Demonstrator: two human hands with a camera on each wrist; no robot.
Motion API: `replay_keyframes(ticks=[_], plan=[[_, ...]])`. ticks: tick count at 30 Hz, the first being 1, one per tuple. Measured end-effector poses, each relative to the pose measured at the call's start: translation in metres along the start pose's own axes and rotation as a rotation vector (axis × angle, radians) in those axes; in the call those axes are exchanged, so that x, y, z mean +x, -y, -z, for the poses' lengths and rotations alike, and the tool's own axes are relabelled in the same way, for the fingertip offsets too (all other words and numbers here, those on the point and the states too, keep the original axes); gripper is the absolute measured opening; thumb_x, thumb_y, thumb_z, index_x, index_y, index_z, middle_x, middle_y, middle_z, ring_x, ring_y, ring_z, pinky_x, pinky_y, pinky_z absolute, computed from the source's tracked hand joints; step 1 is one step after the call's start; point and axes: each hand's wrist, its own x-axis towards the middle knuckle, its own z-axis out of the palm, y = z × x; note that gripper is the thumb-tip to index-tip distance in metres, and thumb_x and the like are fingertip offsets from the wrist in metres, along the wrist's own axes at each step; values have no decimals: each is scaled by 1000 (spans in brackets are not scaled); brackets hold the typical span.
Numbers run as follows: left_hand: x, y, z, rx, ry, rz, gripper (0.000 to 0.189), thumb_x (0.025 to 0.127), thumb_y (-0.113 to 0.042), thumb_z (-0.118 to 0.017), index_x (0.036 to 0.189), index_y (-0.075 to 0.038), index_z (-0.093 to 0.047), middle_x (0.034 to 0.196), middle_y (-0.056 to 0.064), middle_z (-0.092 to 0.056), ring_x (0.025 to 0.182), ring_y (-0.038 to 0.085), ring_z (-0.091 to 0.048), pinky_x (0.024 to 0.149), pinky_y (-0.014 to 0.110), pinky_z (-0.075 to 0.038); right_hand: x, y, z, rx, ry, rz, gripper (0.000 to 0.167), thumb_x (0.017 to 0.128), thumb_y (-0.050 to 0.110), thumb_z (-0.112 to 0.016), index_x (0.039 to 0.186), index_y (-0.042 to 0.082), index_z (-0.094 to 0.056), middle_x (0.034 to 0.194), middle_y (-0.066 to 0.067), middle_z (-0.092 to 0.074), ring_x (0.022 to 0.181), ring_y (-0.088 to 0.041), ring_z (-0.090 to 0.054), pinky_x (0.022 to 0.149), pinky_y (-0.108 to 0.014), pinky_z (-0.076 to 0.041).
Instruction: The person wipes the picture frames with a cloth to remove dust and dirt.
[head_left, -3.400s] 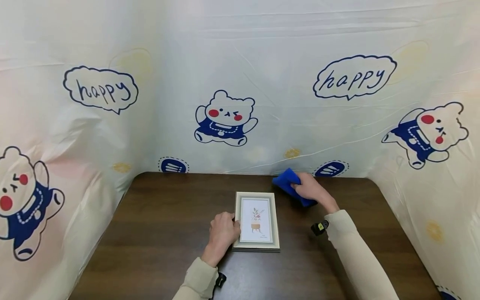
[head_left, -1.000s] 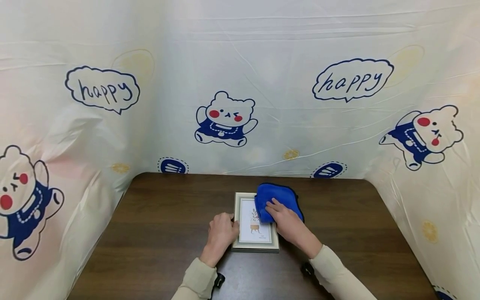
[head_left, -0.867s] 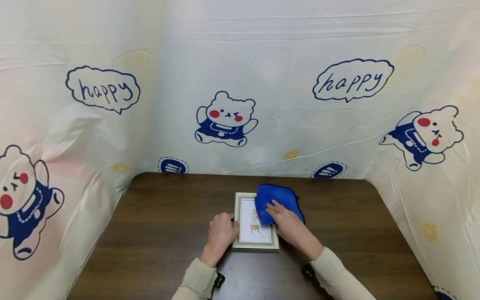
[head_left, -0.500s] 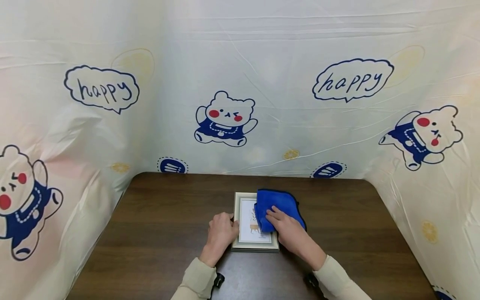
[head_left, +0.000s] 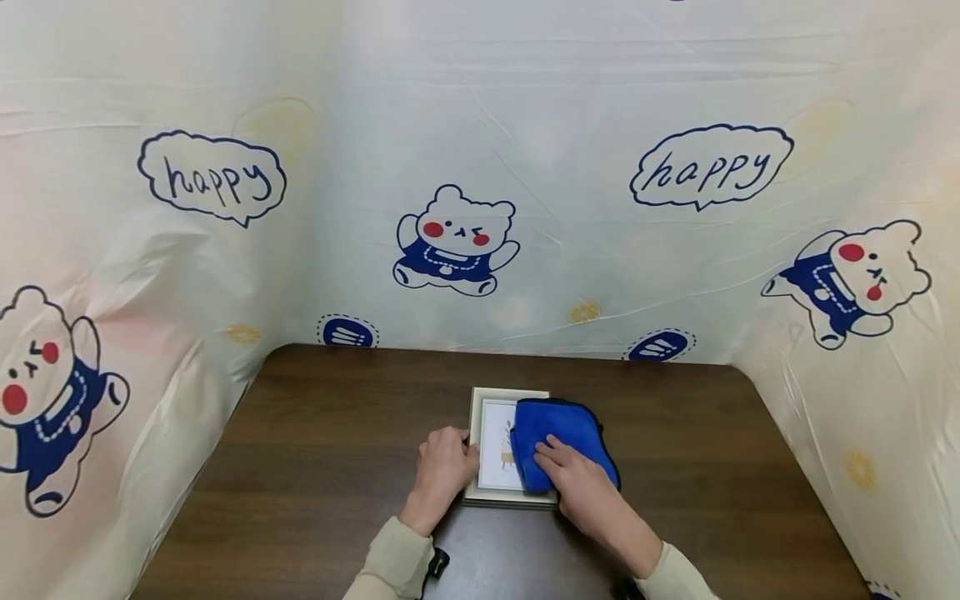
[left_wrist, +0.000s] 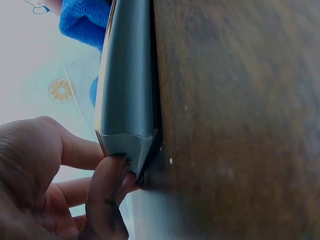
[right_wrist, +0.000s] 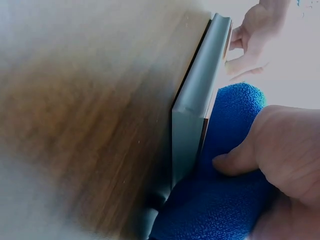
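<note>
Lying face up near the middle of the table [head_left: 322, 450] is a pale picture frame [head_left: 492, 450], its long sides running away from the person. A dark-edged blue cloth [head_left: 576, 423] covers much of the frame's right half and extends past its right edge. Right hand [head_left: 587, 490]: laid on the cloth, fingers extended and not curled round it. Left hand [head_left: 441, 473]: thumb and fingers pinching the frame's left edge, near a corner as the left wrist view shows.

Surface: dark brown with wood grain running crosswise, far corners rounded. A pale sheen lies nearest the person, between the forearms; small light specks [left_wrist: 170, 161] show up close.

Surroundings: pale sheeting [head_left: 577, 167] hangs behind the table and along both sides, creased, most heavily at left. Its print comprises bears [head_left: 457, 242] in blue with red cheeks, speech bubbles [head_left: 213, 179] reading "happy", blue ovals [head_left: 348, 332] with dashed borders, and faint orange slices [head_left: 585, 312]. Both sleeves [head_left: 397, 554] are cream.
</note>
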Motion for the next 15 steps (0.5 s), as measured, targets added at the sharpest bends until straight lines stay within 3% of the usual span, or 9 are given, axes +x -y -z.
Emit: replay_keyframes(ticks=[4, 11, 15], plan=[[0, -1, -1, 6, -4, -24, 15, 94, -13, -73, 81, -12, -79, 69, 7, -67, 54, 17, -52, 54, 37, -47, -7, 3, -1, -19, -7, 28, 48, 87, -7, -78, 133, 4, -73, 143, -14, -69, 138, -35, -62, 106, -51, -55], [0, -1, -1, 13, -5, -15, 11, 94, -13, -73, 91, -10, -83, 77, 11, -72, 55, 18, -50, 54, 37, -46, -16, 8, 0, -41, 7, 52, 47, 86, -5, -79, 132, 5, -74, 141, -13, -70, 137, -34, -63, 106, -50, -55], [0, -1, 1, 18, -11, -17, 10, 93, -13, -74, 93, -10, -84, 81, 13, -75, 60, 21, -59, 58, 43, -52, -21, 13, 1, -63, 18, 57, 47, 87, -5, -77, 132, 6, -74, 141, -12, -70, 137, -33, -63, 106, -50, -55]])
